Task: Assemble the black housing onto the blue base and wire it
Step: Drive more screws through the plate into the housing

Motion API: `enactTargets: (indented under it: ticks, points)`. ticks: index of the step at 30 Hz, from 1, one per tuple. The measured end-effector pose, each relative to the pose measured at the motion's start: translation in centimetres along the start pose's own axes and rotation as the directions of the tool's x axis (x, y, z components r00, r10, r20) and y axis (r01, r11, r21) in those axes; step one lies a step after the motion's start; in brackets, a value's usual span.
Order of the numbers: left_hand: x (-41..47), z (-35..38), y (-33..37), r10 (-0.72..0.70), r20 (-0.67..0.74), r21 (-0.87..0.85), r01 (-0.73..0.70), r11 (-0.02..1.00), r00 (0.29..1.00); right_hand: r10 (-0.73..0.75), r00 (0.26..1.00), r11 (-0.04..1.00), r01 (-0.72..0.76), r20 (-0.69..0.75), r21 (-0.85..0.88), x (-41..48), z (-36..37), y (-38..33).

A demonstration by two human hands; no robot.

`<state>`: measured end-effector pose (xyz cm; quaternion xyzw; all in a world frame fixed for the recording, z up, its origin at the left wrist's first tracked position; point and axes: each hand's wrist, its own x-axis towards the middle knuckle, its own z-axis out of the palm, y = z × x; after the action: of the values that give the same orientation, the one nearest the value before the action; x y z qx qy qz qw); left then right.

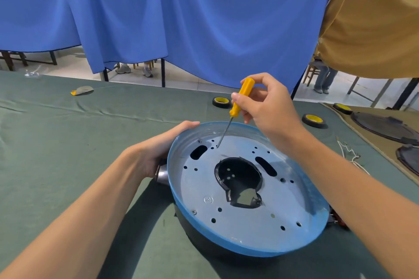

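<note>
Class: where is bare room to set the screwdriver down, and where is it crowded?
Free: the green cloth left of the blue base, between the left hand and the far yellow-grey scrap. Crowded: the right side, with tape rolls, white cord and black parts on a brown mat.

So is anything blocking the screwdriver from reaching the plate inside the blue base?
Nothing visible: the right hand holds the screwdriver with its tip down inside the blue base, beside small holes near the far rim.
</note>
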<state>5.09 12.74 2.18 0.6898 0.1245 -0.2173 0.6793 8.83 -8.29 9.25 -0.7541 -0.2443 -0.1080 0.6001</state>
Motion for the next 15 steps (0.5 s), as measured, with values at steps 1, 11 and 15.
enactTargets:
  ticks: [1, 11, 15]
  points:
    - [0.3, 0.0, 0.3, 0.002, 0.011, 0.010, -0.003, 1.000, 1.000, -0.041, 0.999, 0.998, 0.042, 0.007, -0.049, 0.2, 0.2, 0.1]
    - [2.7, -1.1, 0.5, -0.015, 0.144, 0.017, 0.013, 1.000, 0.989, -0.285, 0.954, 0.931, 0.298, 0.090, -0.210, 2.6, 2.3, 1.5]
    - [3.6, -1.3, -0.3, 0.187, 0.030, -0.014, -0.187, 0.982, 0.982, -0.298, 0.948, 0.933, 0.314, 0.114, -0.175, 3.0, 2.5, 1.9]
